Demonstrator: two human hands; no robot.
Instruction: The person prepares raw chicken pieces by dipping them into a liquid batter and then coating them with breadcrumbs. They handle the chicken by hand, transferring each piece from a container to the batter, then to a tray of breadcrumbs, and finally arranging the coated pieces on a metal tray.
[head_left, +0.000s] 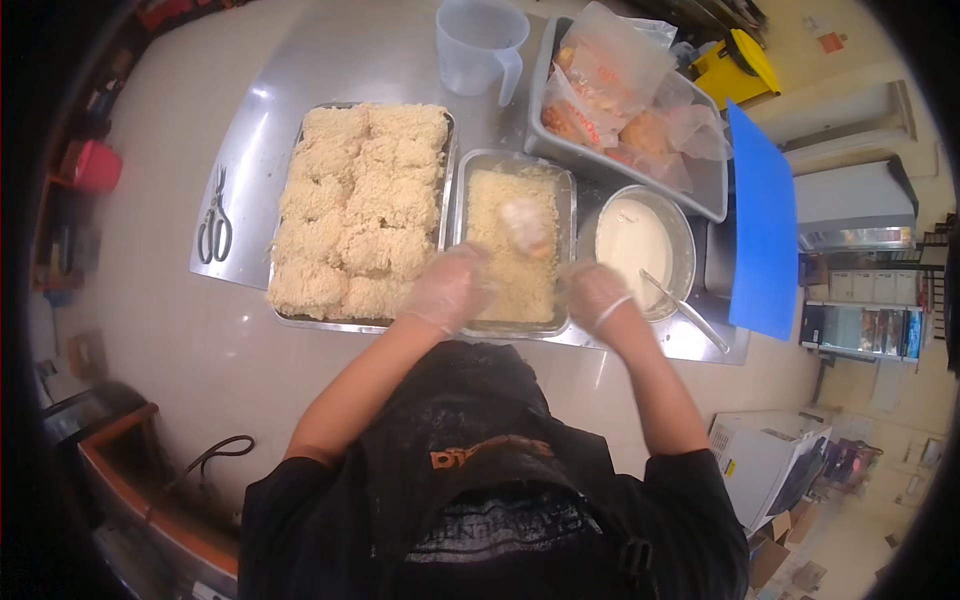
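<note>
A piece of food coated in white batter (524, 225) lies on the crumbs (517, 289) in a small metal tray (570, 225). My left hand (454, 286), in a clear plastic glove, is at the left side of this tray, beside the larger tray. At the right side is my right hand (596, 294), gloved the same way, between the tray and a metal bowl of pale batter (637, 232). Both hands are blurred, and their fingertips cannot be made out clearly. A metal spoon (686, 311) leans out of the bowl. Rows of crumb-coated pieces (360, 210) fill the larger metal tray (450, 161) on the left.
Scissors (216, 221) lie on the metal table (255, 150) at far left. Behind the trays stands a translucent measuring jug (480, 52). A grey tub (630, 169) holds food in plastic bags (611, 67). Right of it stands a blue board (761, 225).
</note>
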